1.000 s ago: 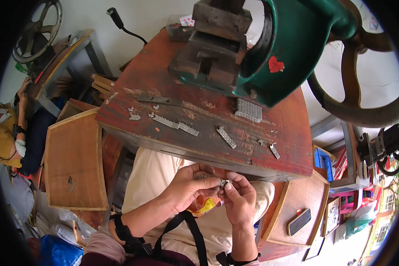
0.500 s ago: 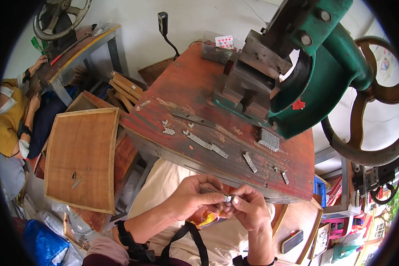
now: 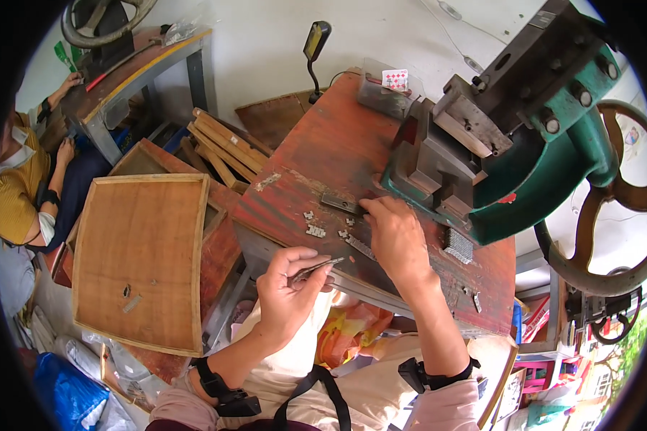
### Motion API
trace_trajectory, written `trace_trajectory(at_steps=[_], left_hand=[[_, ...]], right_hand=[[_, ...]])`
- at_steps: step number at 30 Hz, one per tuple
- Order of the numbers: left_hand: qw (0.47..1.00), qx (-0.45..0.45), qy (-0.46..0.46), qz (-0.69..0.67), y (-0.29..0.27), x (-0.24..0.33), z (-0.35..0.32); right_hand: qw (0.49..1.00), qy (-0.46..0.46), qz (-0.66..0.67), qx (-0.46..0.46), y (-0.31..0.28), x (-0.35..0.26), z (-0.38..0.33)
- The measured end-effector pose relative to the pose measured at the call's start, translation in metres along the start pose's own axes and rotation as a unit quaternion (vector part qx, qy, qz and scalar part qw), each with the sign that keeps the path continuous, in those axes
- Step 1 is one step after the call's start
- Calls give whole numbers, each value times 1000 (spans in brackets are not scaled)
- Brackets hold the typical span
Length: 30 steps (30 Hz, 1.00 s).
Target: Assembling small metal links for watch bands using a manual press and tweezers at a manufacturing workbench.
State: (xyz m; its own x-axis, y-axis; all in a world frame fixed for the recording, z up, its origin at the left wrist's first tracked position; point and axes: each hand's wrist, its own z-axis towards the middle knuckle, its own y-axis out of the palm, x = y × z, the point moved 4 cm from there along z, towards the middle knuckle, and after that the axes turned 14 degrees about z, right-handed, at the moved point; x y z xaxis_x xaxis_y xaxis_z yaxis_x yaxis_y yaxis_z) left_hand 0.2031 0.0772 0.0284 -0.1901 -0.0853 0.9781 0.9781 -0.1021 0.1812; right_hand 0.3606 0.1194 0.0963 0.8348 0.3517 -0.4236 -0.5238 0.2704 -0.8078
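In my left hand point(image 3: 287, 291), thumb and fingers pinch a thin, pointed metal tool that looks like tweezers point(image 3: 315, 269), held just off the bench's near edge. My right hand point(image 3: 399, 241) reaches over the bench, with fingertips closed at the right end of a flat metal bar with holes point(image 3: 338, 202); the fingers hide that end. Below the bar lie small silvery link pieces point(image 3: 315, 230) and a linked metal strip point(image 3: 361, 248), partly covered by my right hand. A block of close-set metal links point(image 3: 458, 246) sits right of the hand.
A green hand press point(image 3: 553, 190) with a large wheel stands on the red-brown bench point(image 3: 316, 136). A clear bin point(image 3: 381, 92) and a lamp point(image 3: 315, 44) are behind. To the left are a wooden tray point(image 3: 140, 251), wooden slats point(image 3: 223, 147) and another person point(image 3: 25, 187).
My right hand has left the small piece near my left hand and reached forward to the bar. My left hand keeps the thin tool. The view has shifted.
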Motion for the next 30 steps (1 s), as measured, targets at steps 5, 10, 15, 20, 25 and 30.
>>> trace_trajectory(at_steps=[5, 10, 15, 20, 25, 30], left_hand=[[999, 5, 19, 37, 3, -5, 4], [997, 23, 55, 52, 11, -5, 4], [991, 17, 92, 93, 20, -5, 1], [994, 21, 75, 79, 29, -5, -4], [991, 27, 85, 96, 29, -6, -5], [990, 26, 94, 106, 28, -5, -4]], right_hand=[[999, -10, 12, -36, 2, -5, 6], [999, 23, 27, -14, -8, -11, 4], [979, 90, 177, 55, -31, -27, -14], [888, 176, 386, 180, -28, -32, -57], [861, 169, 439, 196, -14, -35, -67], [867, 165, 415, 220, -17, -47, -64]])
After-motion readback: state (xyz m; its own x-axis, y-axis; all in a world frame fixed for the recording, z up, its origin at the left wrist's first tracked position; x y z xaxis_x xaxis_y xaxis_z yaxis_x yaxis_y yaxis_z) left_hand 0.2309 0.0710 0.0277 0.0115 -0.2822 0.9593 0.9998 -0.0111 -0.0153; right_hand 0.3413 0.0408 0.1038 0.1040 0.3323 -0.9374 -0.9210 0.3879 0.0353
